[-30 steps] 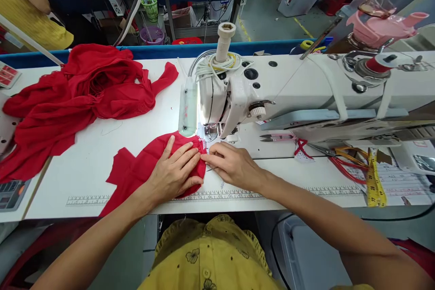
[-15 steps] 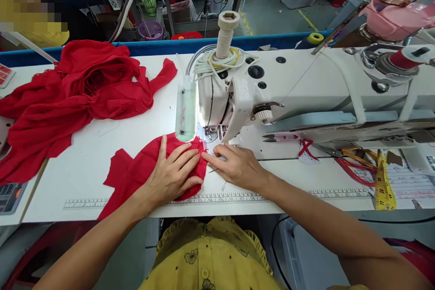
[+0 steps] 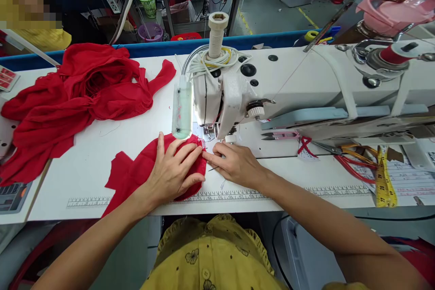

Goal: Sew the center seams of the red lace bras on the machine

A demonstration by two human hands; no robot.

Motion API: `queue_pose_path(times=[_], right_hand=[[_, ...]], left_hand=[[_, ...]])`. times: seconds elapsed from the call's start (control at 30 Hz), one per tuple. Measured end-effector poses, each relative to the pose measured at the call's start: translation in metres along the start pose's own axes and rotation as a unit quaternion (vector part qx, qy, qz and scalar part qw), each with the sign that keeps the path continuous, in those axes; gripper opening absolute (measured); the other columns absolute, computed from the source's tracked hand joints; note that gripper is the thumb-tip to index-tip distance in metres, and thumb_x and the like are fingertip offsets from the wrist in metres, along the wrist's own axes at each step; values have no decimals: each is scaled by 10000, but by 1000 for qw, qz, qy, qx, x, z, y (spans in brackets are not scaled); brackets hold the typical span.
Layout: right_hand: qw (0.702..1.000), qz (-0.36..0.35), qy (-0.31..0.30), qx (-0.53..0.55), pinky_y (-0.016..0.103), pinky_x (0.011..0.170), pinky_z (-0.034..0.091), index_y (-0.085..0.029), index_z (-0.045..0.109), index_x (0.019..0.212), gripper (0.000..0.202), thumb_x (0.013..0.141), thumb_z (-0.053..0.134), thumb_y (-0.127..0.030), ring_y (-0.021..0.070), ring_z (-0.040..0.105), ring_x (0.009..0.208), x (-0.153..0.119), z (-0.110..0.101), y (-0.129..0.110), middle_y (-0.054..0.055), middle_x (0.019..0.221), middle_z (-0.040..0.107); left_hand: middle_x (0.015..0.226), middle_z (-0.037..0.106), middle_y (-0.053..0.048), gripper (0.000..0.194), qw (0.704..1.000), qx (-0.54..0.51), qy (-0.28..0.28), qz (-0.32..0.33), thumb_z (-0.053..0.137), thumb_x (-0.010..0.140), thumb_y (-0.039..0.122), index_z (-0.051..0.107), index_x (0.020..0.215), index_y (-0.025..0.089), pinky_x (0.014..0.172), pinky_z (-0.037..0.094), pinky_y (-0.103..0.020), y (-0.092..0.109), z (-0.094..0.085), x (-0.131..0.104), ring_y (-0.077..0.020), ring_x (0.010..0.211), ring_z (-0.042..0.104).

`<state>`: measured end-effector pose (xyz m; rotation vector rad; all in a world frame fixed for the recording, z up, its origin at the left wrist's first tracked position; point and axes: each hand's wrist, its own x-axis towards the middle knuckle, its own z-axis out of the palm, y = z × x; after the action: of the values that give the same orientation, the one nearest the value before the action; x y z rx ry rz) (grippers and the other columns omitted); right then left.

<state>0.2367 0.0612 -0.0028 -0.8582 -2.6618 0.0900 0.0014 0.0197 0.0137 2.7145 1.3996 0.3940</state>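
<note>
A piece of red fabric (image 3: 149, 158) lies on the white sewing table, its right end just in front of the sewing machine's presser foot (image 3: 211, 131). My left hand (image 3: 176, 165) rests flat on it, fingers spread and thumb pointing right. Curled at the fabric's right edge is my right hand (image 3: 234, 163), with its index fingertip touching the edge near a white strip. A thin dark point (image 3: 213, 168) sticks out below those fingers; the rest of it is hidden in the hand. The sewing machine (image 3: 234, 77) stands directly behind both hands.
A heap of red fabric (image 3: 84, 95) lies at the left. Along the machine's base are pink-handled snips (image 3: 280, 136), orange-handled scissors (image 3: 360, 154) and a yellow tape measure (image 3: 382, 181). A printed ruler (image 3: 238, 197) runs along the front edge. Another person's yellow sleeve (image 3: 50, 38) shows far left.
The whole view has shifted slightly. Fingers of my left hand have moved a little on the red fabric, while my right hand stays at its edge.
</note>
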Motion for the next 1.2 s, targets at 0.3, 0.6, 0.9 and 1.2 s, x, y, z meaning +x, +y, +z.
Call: queue_pose_path(times=[0.3, 0.6, 0.9, 1.2], right_hand=[[1000, 4, 8, -4, 285, 590, 327, -227, 697, 1170, 297, 1029, 436, -228, 150, 520, 750, -3, 0, -1, 23, 809, 635], [975, 155, 32, 157, 252, 638, 395, -190, 710, 1044, 251, 1006, 468, -243, 140, 632, 758, -8, -7, -17, 37, 885, 718], [832, 312, 83, 451, 271, 701, 480, -225, 682, 1097, 251, 957, 564, -397, 176, 667, 901, 0, -10, -61, 41, 1005, 728], [754, 217, 67, 616, 227, 548, 365, -209, 593, 847, 290, 946, 569, -480, 108, 496, 650, 36, -32, -97, -21, 726, 554]], left_hand=[[1450, 563, -87, 469, 995, -82, -42, -32, 337, 1054, 410, 515, 1438, 209, 1190, 184, -641, -22, 8, 7, -291, 1325, 447], [1149, 656, -120, 358, 979, -108, -5, -175, 590, 941, 419, 631, 1191, 166, 908, 479, -423, -27, 0, 41, -267, 1009, 607], [809, 599, 17, 243, 911, -365, -1, -192, 587, 926, 398, 589, 801, 189, 732, 422, -268, -29, -70, 27, -148, 769, 546], [811, 612, 10, 268, 763, -594, 29, -254, 717, 867, 432, 649, 895, 174, 665, 409, -212, -34, -104, -31, -104, 706, 523]])
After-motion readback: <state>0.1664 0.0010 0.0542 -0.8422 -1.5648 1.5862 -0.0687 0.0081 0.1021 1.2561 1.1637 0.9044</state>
